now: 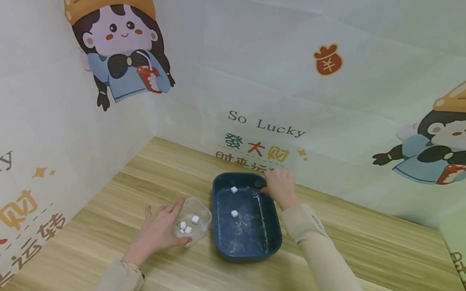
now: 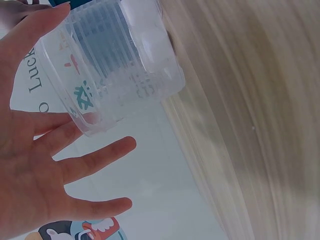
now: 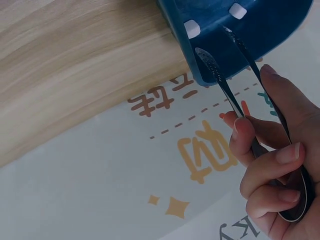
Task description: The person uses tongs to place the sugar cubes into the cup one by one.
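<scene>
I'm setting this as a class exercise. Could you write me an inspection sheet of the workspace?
Surface: striped, pale wood-grain tabletop.
Job's things: dark blue, rounded rectangular tray with two small white cubes inside; beside it, a clear plastic container with at least three more; slim silver metal tongs, tips apart, nothing between them.
Clutter: nothing seen.
Hands: left hand holds the container between thumb and fingers; right hand grips the tongs.
Cables: nothing seen.
Surroundings: white backdrop printed with cartoon figures and lettering.
</scene>
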Tool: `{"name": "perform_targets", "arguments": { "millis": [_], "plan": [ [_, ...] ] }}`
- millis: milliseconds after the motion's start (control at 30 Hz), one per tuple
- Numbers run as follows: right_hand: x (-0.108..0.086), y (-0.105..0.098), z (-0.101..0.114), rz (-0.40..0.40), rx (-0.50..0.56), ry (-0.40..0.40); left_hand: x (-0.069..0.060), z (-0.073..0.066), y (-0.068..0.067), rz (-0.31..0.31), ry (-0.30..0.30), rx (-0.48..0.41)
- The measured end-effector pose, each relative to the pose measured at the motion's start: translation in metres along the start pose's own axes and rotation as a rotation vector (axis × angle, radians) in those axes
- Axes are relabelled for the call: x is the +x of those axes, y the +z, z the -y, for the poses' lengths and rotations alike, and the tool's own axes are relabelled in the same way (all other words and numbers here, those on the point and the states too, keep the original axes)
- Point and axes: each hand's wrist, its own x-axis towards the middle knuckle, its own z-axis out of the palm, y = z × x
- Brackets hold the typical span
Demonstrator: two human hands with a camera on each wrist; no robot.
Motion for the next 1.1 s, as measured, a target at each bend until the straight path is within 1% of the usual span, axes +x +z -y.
{"name": "perform_targets", "arguments": {
  "millis": [167,267,400,567,800,1000,1100],
  "plan": [
    [0.002,0.004,0.002,0.017,-0.015,0.024,0.000,0.000,0.000,0.004,0.001,-0.008],
    [0.003,0.006,0.005,0.050,-0.033,0.032,0.000,0.000,-0.001,0.005,-0.004,-0.008],
    [0.004,0.010,0.010,0.084,-0.016,0.046,0.000,0.001,0.000,0.009,-0.012,-0.012],
    [0.004,0.016,0.013,0.078,-0.016,0.059,0.000,0.001,0.001,0.011,-0.011,-0.020],
    [0.004,0.019,0.013,0.112,0.014,0.079,0.000,0.001,0.001,0.007,-0.014,-0.017],
    [0.004,0.020,0.011,0.094,0.032,0.097,0.000,0.001,0.000,0.010,-0.010,-0.022],
    [0.004,0.020,0.010,0.107,0.038,0.097,0.000,0.001,0.000,0.010,-0.009,-0.022]
  ]
}}
